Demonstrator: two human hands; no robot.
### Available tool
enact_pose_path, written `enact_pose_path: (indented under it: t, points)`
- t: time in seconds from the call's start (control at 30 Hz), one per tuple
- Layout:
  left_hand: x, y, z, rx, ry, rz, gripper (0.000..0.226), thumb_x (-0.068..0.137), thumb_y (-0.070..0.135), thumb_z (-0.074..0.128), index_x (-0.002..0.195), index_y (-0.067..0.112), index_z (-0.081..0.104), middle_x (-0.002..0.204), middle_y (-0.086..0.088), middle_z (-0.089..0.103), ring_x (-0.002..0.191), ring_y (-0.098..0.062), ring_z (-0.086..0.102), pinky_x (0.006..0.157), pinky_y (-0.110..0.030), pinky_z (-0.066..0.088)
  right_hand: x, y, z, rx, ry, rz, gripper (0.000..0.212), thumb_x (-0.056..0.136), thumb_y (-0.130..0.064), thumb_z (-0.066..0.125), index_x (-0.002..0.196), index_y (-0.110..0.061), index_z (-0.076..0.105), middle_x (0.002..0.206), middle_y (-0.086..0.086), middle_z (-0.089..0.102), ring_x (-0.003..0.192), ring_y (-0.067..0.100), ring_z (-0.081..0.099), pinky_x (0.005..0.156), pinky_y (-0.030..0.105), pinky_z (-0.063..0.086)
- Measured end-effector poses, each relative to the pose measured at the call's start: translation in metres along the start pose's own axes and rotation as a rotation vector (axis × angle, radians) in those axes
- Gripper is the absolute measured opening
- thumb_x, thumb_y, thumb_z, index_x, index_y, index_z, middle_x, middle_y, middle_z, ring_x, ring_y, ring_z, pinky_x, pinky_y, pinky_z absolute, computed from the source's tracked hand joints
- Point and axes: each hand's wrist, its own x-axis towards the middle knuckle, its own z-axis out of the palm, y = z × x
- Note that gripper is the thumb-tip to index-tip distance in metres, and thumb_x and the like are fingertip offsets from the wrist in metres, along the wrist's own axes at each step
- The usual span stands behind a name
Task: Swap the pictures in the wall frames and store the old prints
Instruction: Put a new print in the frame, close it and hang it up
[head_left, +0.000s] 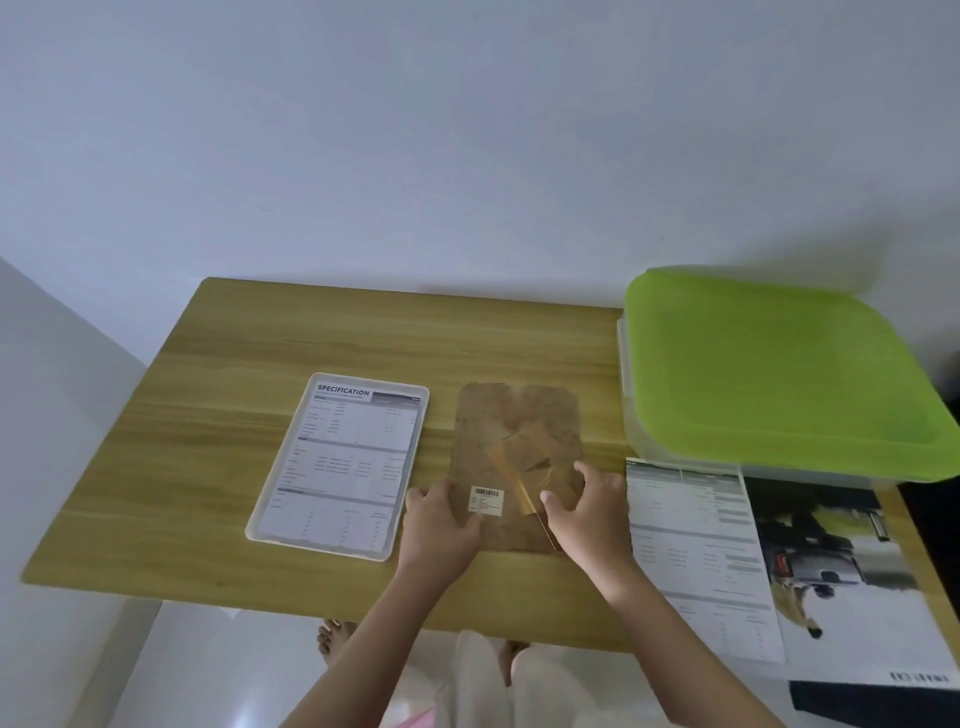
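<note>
A brown cork-like frame backing board (511, 431) with a folding stand and a barcode sticker (487, 500) lies face down in the middle of the wooden table (208, 415). My left hand (441, 522) grips its near left edge, thumb on top beside the sticker. My right hand (589, 512) rests its spread fingers on the board's near right part, by the stand's strut. To the left lies a white frame (340, 462) showing a "SPECIFICATION" sheet.
A clear storage box with a green lid (779, 369) stands at the table's right back. In front of it lie a printed sheet (696, 551) and a dark picture print (841, 566). A wall rises behind the table. My feet show below the near edge.
</note>
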Motion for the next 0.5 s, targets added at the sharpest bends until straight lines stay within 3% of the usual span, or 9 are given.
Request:
enact_pose_path:
  t: [0.17, 0.27, 0.37, 0.5]
  points:
    - [0.006, -0.003, -0.008, -0.087, 0.004, 0.004, 0.058, 0.075, 0.019, 0.071, 0.129, 0.013, 0.05, 0.11, 0.0, 0.058, 0.095, -0.013, 0.058, 0.081, -0.026, 0.049, 0.008, 0.002, -0.008, 0.154, -0.011, 0.07, 0.068, 0.069, -0.032, 0.077, 0.129, -0.015, 0.05, 0.121, 0.009, 0.045, 0.11, 0.027, 0.054, 0.092, 0.044, 0.049]
    - [0.004, -0.006, -0.014, -0.125, 0.003, 0.019, 0.057, 0.075, 0.015, 0.072, 0.128, 0.016, 0.051, 0.111, 0.001, 0.06, 0.096, -0.012, 0.057, 0.081, -0.026, 0.05, 0.005, 0.0, -0.009, 0.204, 0.019, 0.072, 0.065, 0.069, -0.026, 0.08, 0.127, -0.015, 0.052, 0.12, 0.008, 0.048, 0.105, 0.02, 0.054, 0.088, 0.034, 0.05]
    - [0.003, -0.013, -0.028, -0.151, 0.023, 0.067, 0.056, 0.075, 0.013, 0.072, 0.127, 0.017, 0.052, 0.114, 0.001, 0.059, 0.095, -0.011, 0.056, 0.079, -0.026, 0.05, -0.004, -0.009, -0.007, 0.246, 0.038, 0.067, 0.066, 0.07, -0.024, 0.081, 0.128, -0.014, 0.051, 0.121, 0.007, 0.048, 0.097, 0.014, 0.053, 0.073, 0.018, 0.044]
    - [0.007, -0.03, -0.058, -0.182, 0.052, 0.138, 0.051, 0.075, 0.008, 0.071, 0.122, 0.018, 0.055, 0.112, 0.001, 0.059, 0.09, -0.009, 0.056, 0.07, -0.013, 0.043, -0.02, -0.035, 0.008, 0.308, 0.074, 0.042, 0.066, 0.07, -0.023, 0.081, 0.127, -0.012, 0.051, 0.117, 0.004, 0.047, 0.097, 0.013, 0.051, 0.073, 0.016, 0.038]
